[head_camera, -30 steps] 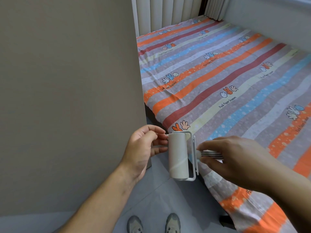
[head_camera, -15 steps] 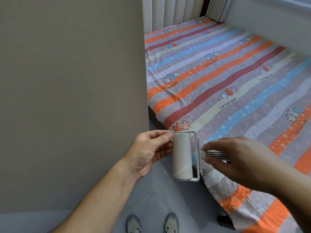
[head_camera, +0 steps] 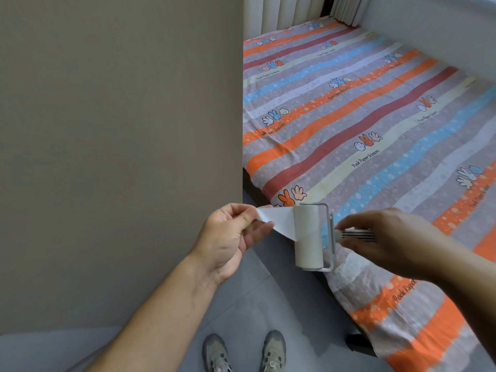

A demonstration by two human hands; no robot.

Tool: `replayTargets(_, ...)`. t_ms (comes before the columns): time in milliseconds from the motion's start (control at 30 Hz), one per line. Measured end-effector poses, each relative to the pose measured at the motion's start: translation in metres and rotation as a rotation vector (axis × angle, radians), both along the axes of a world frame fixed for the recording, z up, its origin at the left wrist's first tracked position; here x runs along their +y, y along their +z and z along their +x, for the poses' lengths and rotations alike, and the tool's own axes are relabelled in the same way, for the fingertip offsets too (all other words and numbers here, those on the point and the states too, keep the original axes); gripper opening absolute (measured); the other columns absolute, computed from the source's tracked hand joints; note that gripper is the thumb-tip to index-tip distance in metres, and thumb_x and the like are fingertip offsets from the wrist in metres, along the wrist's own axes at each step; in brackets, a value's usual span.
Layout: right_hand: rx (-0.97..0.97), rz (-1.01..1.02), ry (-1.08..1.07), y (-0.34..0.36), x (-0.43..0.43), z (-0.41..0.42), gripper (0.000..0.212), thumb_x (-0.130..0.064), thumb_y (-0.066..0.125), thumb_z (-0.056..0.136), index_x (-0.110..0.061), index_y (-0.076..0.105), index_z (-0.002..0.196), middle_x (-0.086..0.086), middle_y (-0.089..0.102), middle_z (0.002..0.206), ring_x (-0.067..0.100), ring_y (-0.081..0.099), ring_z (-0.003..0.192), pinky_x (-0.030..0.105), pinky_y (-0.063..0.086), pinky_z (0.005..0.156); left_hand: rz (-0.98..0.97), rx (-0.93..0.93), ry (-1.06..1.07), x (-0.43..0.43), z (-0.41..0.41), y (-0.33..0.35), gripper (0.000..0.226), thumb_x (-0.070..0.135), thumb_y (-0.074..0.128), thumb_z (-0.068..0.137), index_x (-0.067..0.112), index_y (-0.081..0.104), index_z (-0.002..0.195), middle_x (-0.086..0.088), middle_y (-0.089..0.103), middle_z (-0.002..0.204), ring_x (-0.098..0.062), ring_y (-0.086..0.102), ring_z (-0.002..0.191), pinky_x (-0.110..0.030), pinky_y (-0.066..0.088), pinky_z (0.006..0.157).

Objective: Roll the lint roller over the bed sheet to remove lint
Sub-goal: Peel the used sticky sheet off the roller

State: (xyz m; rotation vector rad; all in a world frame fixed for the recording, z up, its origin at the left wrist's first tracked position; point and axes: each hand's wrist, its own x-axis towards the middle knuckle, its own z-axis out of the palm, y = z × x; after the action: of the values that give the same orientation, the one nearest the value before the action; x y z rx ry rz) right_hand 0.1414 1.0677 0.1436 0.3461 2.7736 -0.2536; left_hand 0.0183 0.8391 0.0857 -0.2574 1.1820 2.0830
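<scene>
From the head view, the lint roller (head_camera: pixel 308 237) hangs in the air over the near edge of the bed, between the two hands and clear of the fabric. Its white roll stands with the long axis running up and down the picture, and its ribbed handle (head_camera: pixel 357 234) points right. The right hand (head_camera: pixel 389 242) has its fingers curled round that handle. The left hand (head_camera: pixel 230 237) pinches a peeled corner of the outer paper layer (head_camera: pixel 279 221) between thumb and forefinger, and the layer is stretched taut from the roll, with the other fingers loosely bent. The bed sheet (head_camera: pixel 375 116) lies flat, with wavy orange, blue, red and cream stripes and printed cartoon hands. A plain beige wall (head_camera: pixel 120 130) fills the left, pale curtains (head_camera: pixel 281 12) hang beyond the bed, and grey shoes (head_camera: pixel 217 353) stand on the grey floor (head_camera: pixel 255 304).
</scene>
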Motion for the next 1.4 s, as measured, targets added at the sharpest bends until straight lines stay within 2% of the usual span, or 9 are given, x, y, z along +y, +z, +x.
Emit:
replayTargets(200, -0.008, 0.008, -0.005, -0.006, -0.006, -0.009, 0.023, -0.058, 0.052, 0.089, -0.051, 0.059, 0.109, -0.021, 0.065, 0.097, 0.004, 0.060, 0.085, 0.028, 0.054, 0.072, -0.074, 0.004, 0.049, -0.006, 0.000, -0.009, 0.015, 0.002, 0.045, 0.105, 0.006, 0.049, 0.091, -0.007, 0.054, 0.071, -0.015, 0.058, 0.059, -0.029, 0.058, 0.058)
replayTargets(267, -0.007, 0.008, -0.003, -0.006, -0.009, -0.012, 0.021, -0.059, 0.053, 0.089, -0.051, 0.059, 0.107, -0.021, 0.063, 0.094, 0.002, 0.055, 0.077, 0.023, 0.050, 0.068, -0.228, 0.088, -0.126, -0.010, -0.001, -0.014, 0.013, 0.019, 0.058, 0.101, 0.010, 0.052, 0.094, -0.003, 0.047, 0.074, -0.011, 0.046, 0.060, -0.024, 0.048, 0.053)
replayTargets(367, -0.022, 0.018, 0.013, -0.006, -0.016, -0.016, 0.022, -0.059, 0.053, 0.089, -0.052, 0.058, 0.109, -0.021, 0.063, 0.098, 0.000, 0.050, 0.076, 0.022, 0.049, 0.068, -0.451, 0.287, -0.486, -0.018, -0.002, -0.020, 0.047, 0.046, 0.082, 0.074, 0.017, 0.064, 0.107, -0.002, 0.059, 0.088, -0.009, 0.049, 0.066, -0.019, 0.039, 0.052)
replayTargets(467, -0.049, 0.031, 0.031, -0.007, -0.025, -0.020, 0.020, -0.056, 0.053, 0.090, -0.052, 0.058, 0.109, -0.022, 0.059, 0.093, -0.001, 0.049, 0.074, 0.018, 0.042, 0.062, -0.550, 0.412, -0.610, -0.025, -0.002, -0.023, 0.024, 0.035, 0.083, 0.081, 0.018, 0.074, 0.095, 0.003, 0.071, 0.083, -0.002, 0.057, 0.064, -0.013, 0.040, 0.056)
replayTargets(700, -0.041, 0.014, -0.031, -0.013, -0.029, -0.018, 0.021, -0.051, 0.056, 0.091, -0.047, 0.061, 0.111, -0.017, 0.065, 0.099, 0.003, 0.056, 0.080, 0.020, 0.048, 0.070, -0.409, 0.253, -0.345, -0.057, -0.008, -0.027, 0.027, 0.019, 0.068, 0.076, 0.023, 0.048, 0.058, -0.004, 0.048, 0.067, -0.014, 0.041, 0.065, -0.027, 0.032, 0.060)
replayTargets(900, -0.077, 0.024, -0.036, -0.026, -0.039, -0.012, 0.018, -0.054, 0.056, 0.090, -0.049, 0.061, 0.107, -0.017, 0.066, 0.100, 0.006, 0.060, 0.086, 0.026, 0.053, 0.075, -0.168, 0.072, -0.146, -0.082, -0.002, -0.034, 0.034, 0.004, 0.064, 0.093, 0.018, 0.043, 0.072, -0.015, 0.074, 0.104, -0.024, 0.069, 0.089, -0.034, 0.058, 0.068)
replayTargets(1100, -0.077, -0.021, -0.003, -0.036, -0.046, -0.012, 0.017, -0.050, 0.058, 0.091, -0.047, 0.061, 0.107, -0.015, 0.066, 0.100, 0.008, 0.063, 0.089, 0.025, 0.052, 0.075, -0.356, 0.141, -0.086, -0.096, 0.012, -0.047, 0.025, -0.009, 0.048, 0.093, 0.012, 0.047, 0.106, -0.011, 0.060, 0.092, -0.022, 0.058, 0.080, -0.031, 0.048, 0.063)
replayTargets(1233, -0.064, -0.036, 0.064, -0.042, -0.046, -0.012, 0.018, -0.050, 0.057, 0.090, -0.047, 0.062, 0.107, -0.018, 0.065, 0.098, 0.010, 0.064, 0.093, 0.028, 0.054, 0.077, -0.305, 0.043, -0.023, -0.105, 0.028, -0.047, 0.037, 0.009, 0.049, 0.071, 0.013, 0.057, 0.107, -0.006, 0.047, 0.077, -0.018, 0.043, 0.062, -0.032, 0.032, 0.061)
replayTargets(1400, -0.035, -0.229, 0.122, -0.048, -0.064, -0.011, 0.011, -0.043, 0.062, 0.090, -0.046, 0.059, 0.101, -0.022, 0.057, 0.092, 0.006, 0.058, 0.086, 0.021, 0.043, 0.076, -0.378, 0.075, -0.063, -0.124, 0.060, -0.048, 0.040, 0.042, 0.062, 0.075, 0.016, 0.058, 0.106, 0.000, 0.038, 0.072, -0.016, 0.038, 0.058, -0.034, 0.026, 0.059)
